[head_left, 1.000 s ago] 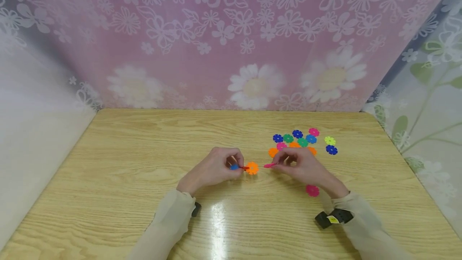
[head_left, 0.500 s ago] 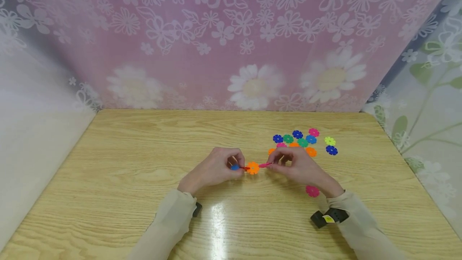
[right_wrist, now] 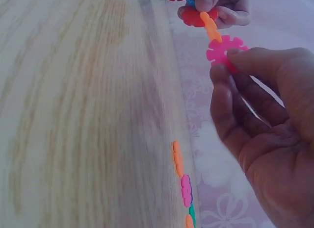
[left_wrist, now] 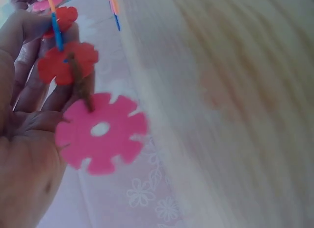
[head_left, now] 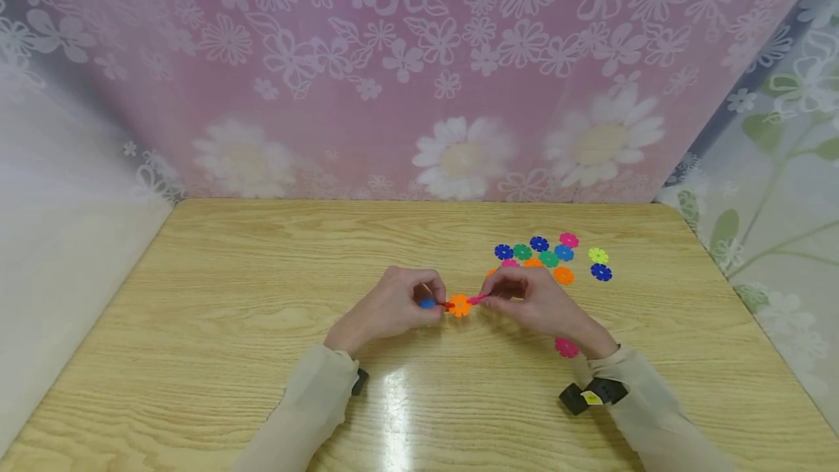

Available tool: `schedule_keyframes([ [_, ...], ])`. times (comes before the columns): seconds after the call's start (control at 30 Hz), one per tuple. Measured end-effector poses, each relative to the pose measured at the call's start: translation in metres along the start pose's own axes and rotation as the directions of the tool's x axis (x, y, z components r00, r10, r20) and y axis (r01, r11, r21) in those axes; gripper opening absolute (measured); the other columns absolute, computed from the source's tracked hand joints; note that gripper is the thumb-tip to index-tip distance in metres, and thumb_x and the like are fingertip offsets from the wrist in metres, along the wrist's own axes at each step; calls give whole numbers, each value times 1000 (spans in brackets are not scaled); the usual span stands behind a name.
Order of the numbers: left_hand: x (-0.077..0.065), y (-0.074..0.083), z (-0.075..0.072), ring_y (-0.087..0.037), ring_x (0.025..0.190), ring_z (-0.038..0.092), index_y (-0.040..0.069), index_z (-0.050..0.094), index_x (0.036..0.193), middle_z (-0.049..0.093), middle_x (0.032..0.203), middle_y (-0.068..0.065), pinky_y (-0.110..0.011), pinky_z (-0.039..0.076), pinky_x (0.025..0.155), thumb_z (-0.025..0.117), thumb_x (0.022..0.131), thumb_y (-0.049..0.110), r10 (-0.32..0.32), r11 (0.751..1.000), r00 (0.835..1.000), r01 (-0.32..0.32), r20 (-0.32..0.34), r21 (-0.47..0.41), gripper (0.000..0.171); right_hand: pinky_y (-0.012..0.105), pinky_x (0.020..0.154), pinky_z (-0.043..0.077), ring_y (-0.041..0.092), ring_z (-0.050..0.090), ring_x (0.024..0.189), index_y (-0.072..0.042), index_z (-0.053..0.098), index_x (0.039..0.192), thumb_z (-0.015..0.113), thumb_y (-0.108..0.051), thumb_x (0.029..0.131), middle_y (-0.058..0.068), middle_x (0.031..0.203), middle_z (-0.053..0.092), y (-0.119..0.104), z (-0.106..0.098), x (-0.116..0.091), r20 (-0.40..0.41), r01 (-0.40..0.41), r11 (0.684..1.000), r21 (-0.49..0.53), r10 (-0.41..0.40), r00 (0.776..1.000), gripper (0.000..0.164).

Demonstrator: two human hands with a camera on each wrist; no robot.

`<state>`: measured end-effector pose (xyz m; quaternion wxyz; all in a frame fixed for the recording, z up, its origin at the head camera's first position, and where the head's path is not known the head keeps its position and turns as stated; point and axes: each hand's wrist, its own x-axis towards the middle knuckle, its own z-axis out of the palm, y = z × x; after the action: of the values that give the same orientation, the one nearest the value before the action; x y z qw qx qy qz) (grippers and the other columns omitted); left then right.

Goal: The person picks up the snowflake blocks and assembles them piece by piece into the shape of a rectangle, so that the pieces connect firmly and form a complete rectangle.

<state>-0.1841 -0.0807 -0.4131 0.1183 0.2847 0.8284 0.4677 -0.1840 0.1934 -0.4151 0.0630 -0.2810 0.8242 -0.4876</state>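
My left hand (head_left: 387, 308) pinches a red flower-shaped disc (right_wrist: 189, 17) in a chain of interlocking plastic discs. In the left wrist view, the chain runs back over the palm: a blue disc (left_wrist: 57, 34) edge-on, another red disc (left_wrist: 51, 68), a thin brownish one, then a pink disc (left_wrist: 81, 144) nearest the camera. An orange disc (head_left: 460, 305) stands out from the chain's right end. Between thumb and fingers, my right hand (head_left: 540, 304) pinches a pink disc (right_wrist: 216, 55), its edge meeting the orange disc's edge.
Several loose discs lie on the wooden table (head_left: 229, 297) behind the right hand, among them a yellow disc (head_left: 598, 256) and a green disc (head_left: 549, 259). A single pink disc (head_left: 566, 347) lies by the right wrist. Flowered cloth (head_left: 328, 130) rises behind the table.
My right hand has moved left with its pink disc, closing the gap to the orange disc until their edges meet. The left hand has stayed almost still.
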Motion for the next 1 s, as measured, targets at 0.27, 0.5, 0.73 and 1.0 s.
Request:
schedule_keyframes([
  [0.27,0,0,2,-9,76,64,16,70,89,74,88,3,-22,54,70,75,89,7,52,998,996,-54,-69,-36,10,25,77,61,14,73,85,-7,73,97,74,1,90,10,95,73,2,4,1,-48,36,997,61,-33,998,11],
  [0.5,2,2,2,-10,76,67,15,71,89,75,89,4,-23,56,69,76,89,7,52,995,994,-60,-100,-81,9,25,75,61,10,73,85,-7,72,98,75,0,91,12,97,74,1,4,1,-96,22,995,94,-13,995,11],
  [0.73,4,2,2,-9,73,66,12,73,89,75,87,2,-21,55,68,77,89,7,48,995,992,-58,-115,-87,6,30,71,62,13,74,82,-4,71,101,74,1,91,16,98,74,2,5,1,-99,12,990,138,2,995,11],
  [1.0,5,4,3,-8,75,67,10,72,89,75,89,-1,-21,57,73,76,88,4,45,994,992,-56,-116,-98,7,34,71,63,14,75,81,-3,70,102,73,2,91,17,99,74,1,8,2,-111,-1,989,145,17,994,13],
])
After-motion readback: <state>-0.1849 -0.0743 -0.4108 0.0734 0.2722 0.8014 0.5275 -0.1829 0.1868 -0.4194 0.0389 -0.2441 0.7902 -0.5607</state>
